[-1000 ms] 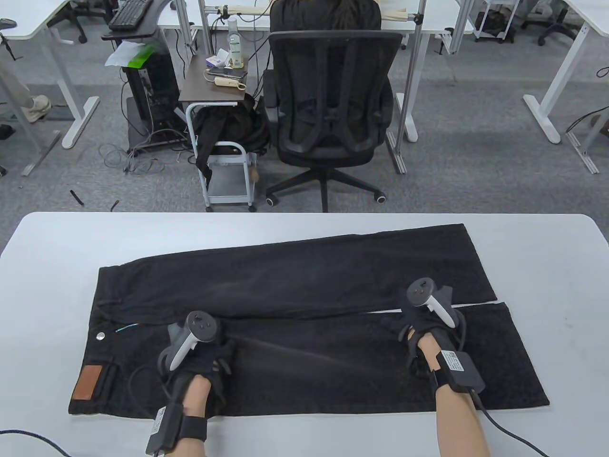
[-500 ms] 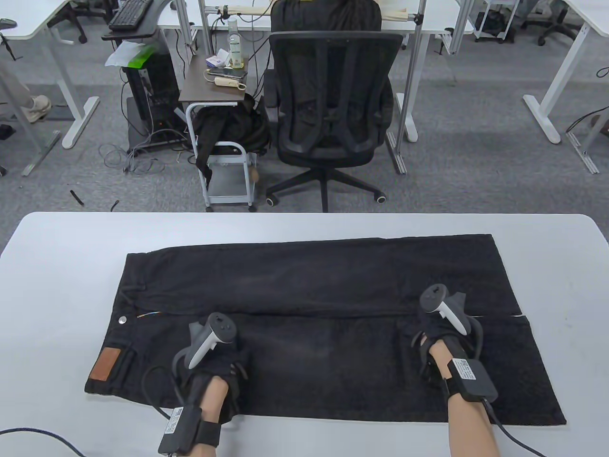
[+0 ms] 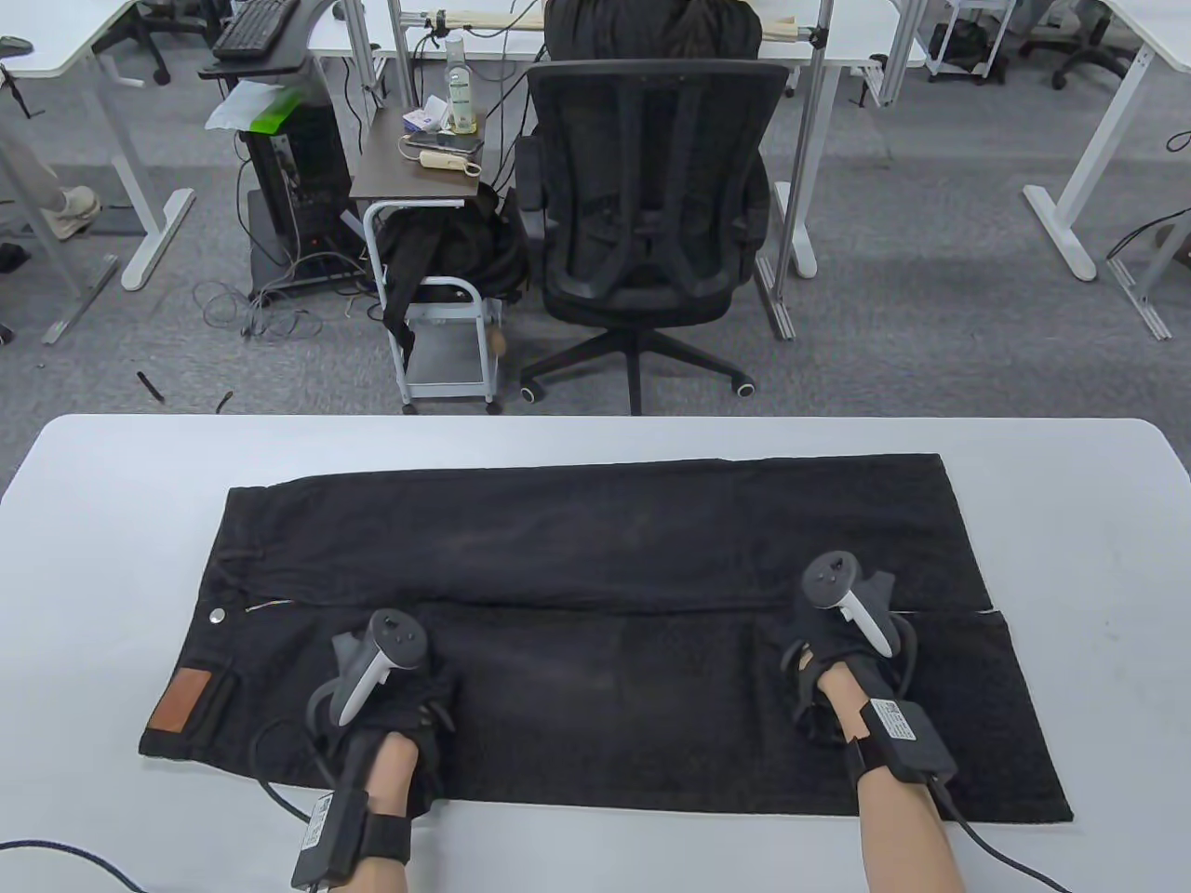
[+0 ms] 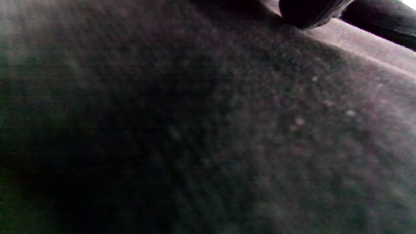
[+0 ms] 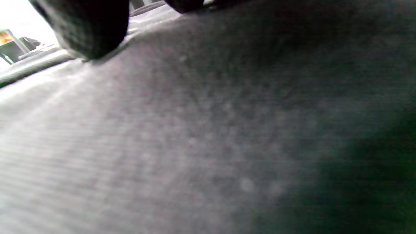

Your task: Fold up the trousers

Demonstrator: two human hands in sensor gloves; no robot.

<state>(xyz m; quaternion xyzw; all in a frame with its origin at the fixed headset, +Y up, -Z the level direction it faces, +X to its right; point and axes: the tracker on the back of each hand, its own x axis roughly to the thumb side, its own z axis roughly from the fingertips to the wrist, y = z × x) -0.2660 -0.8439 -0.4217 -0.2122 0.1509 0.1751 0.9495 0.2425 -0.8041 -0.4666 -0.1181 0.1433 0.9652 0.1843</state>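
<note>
Black trousers (image 3: 595, 539) lie flat on the white table (image 3: 112, 521), waist at the left, both legs side by side running right. A brown leather patch (image 3: 181, 699) and a metal button (image 3: 218, 614) mark the waistband. My left hand (image 3: 419, 684) rests flat on the near leg by the hip. My right hand (image 3: 819, 651) rests flat on the near leg close to the hem, at the seam between the legs. Both wrist views are filled with dark fabric (image 4: 208, 130) (image 5: 195, 146), with a fingertip (image 4: 308, 13) (image 5: 91, 26) touching it at the top.
Bare table shows on every side of the trousers. Beyond the far edge stand a black office chair (image 3: 651, 186) and a small cart (image 3: 437, 233). Glove cables (image 3: 986, 837) trail off the near edge.
Both hands slid the trousers to the right, then partly back left. The far leg swung in beside the near leg, and the gap between the hems has almost shut.
</note>
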